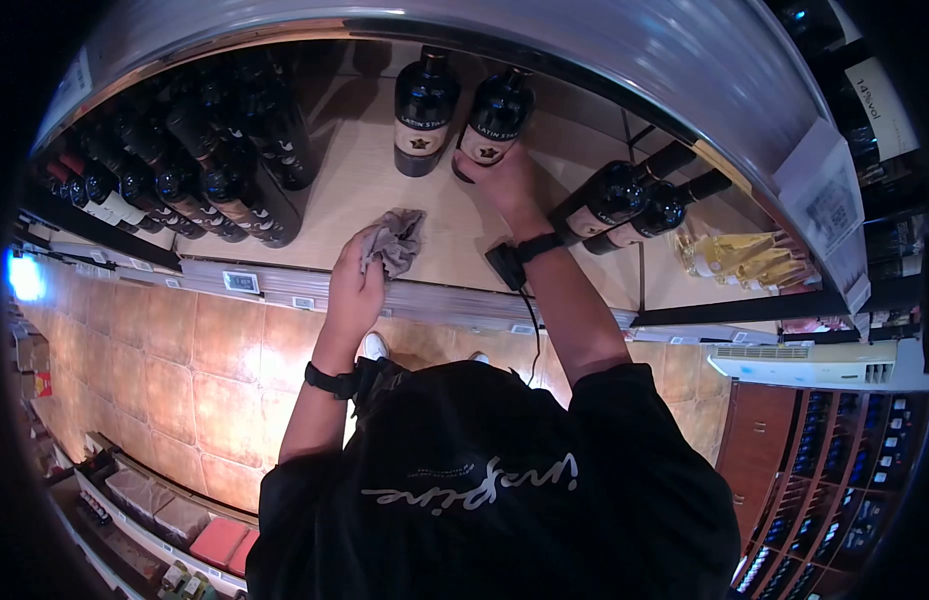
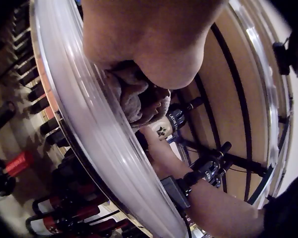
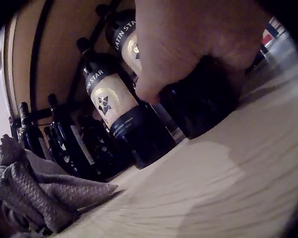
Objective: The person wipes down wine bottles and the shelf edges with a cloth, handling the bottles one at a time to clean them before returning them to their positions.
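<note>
My right hand (image 1: 505,182) grips the lower body of a dark wine bottle (image 1: 499,115) with a cream "Latin Star" label, upright on the wooden shelf. Just left of it stands a matching wine bottle (image 1: 425,110); the right wrist view shows its star label (image 3: 111,99) face on. In that view my right hand (image 3: 188,44) covers part of the held bottle, whose dark base (image 3: 201,106) sits at the shelf surface. Bunched in my left hand (image 1: 357,285) is a grey-brown cloth (image 1: 397,243), close over the shelf's front edge. The left wrist view shows its folds (image 2: 134,101) below the hand.
Dark bottles (image 1: 250,195) crowd the shelf's left side. Two more Latin Star bottles (image 1: 603,205) stand to the right, beside several pale yellow bottles (image 1: 745,258). The upper shelf's metallic edge (image 1: 465,22) curves overhead. A cable (image 1: 535,335) hangs from the right wrist camera.
</note>
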`<action>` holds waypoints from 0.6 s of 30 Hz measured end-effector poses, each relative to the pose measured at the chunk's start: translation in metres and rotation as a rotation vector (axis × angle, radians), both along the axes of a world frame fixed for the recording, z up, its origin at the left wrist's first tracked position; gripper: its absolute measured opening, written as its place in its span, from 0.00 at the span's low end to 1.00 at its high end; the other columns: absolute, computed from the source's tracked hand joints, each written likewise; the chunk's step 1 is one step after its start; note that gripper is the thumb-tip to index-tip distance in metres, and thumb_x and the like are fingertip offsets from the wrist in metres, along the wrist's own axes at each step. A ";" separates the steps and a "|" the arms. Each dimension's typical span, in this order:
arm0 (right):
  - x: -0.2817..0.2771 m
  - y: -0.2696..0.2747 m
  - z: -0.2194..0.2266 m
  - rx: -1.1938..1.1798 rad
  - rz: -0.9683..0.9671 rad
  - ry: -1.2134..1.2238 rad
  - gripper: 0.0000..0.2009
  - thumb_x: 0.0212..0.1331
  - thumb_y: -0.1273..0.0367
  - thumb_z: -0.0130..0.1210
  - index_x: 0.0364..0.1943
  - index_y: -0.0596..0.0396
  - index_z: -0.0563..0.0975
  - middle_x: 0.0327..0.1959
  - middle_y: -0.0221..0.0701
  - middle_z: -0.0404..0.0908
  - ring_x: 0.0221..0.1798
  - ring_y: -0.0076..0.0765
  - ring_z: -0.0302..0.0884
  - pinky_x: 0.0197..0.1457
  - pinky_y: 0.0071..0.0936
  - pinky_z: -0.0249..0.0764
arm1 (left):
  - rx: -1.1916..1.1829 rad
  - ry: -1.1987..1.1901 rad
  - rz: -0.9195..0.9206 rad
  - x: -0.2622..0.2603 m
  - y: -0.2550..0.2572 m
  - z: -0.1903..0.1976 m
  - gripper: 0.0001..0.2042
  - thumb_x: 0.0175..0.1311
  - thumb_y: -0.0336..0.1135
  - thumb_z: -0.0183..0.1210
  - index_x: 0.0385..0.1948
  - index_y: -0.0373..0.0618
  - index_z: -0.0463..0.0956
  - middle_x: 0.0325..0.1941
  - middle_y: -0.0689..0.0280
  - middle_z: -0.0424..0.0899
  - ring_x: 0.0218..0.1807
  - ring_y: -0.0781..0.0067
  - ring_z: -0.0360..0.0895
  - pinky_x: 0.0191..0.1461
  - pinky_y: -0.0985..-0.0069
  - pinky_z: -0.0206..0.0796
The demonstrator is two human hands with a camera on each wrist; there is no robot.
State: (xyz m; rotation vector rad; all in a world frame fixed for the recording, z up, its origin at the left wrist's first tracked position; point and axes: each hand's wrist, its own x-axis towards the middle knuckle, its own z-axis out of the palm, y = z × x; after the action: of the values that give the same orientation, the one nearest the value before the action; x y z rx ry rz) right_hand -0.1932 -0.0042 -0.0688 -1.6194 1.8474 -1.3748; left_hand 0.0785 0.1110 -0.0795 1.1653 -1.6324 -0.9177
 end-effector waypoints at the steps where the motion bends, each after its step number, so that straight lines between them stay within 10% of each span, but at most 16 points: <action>1: -0.001 0.000 -0.001 -0.008 -0.010 0.018 0.31 0.45 0.57 0.80 0.50 0.60 0.79 0.46 0.42 0.89 0.48 0.41 0.89 0.53 0.37 0.83 | -0.002 0.002 0.001 0.000 0.000 0.001 0.21 0.67 0.22 0.48 0.62 0.36 0.74 0.58 0.44 0.82 0.62 0.44 0.80 0.67 0.63 0.70; 18: 0.005 0.012 0.026 -0.046 -0.011 0.125 0.30 0.40 0.54 0.80 0.44 0.59 0.81 0.41 0.47 0.88 0.45 0.52 0.89 0.50 0.43 0.83 | -0.008 -0.008 -0.003 -0.005 -0.004 -0.008 0.21 0.66 0.21 0.46 0.61 0.36 0.74 0.57 0.46 0.83 0.60 0.47 0.82 0.67 0.64 0.70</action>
State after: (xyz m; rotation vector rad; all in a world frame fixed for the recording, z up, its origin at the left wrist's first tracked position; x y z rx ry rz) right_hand -0.1884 0.0073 -0.0429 -1.7576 1.9103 -1.3582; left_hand 0.0736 0.1068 -0.0874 1.1625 -1.6433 -0.9088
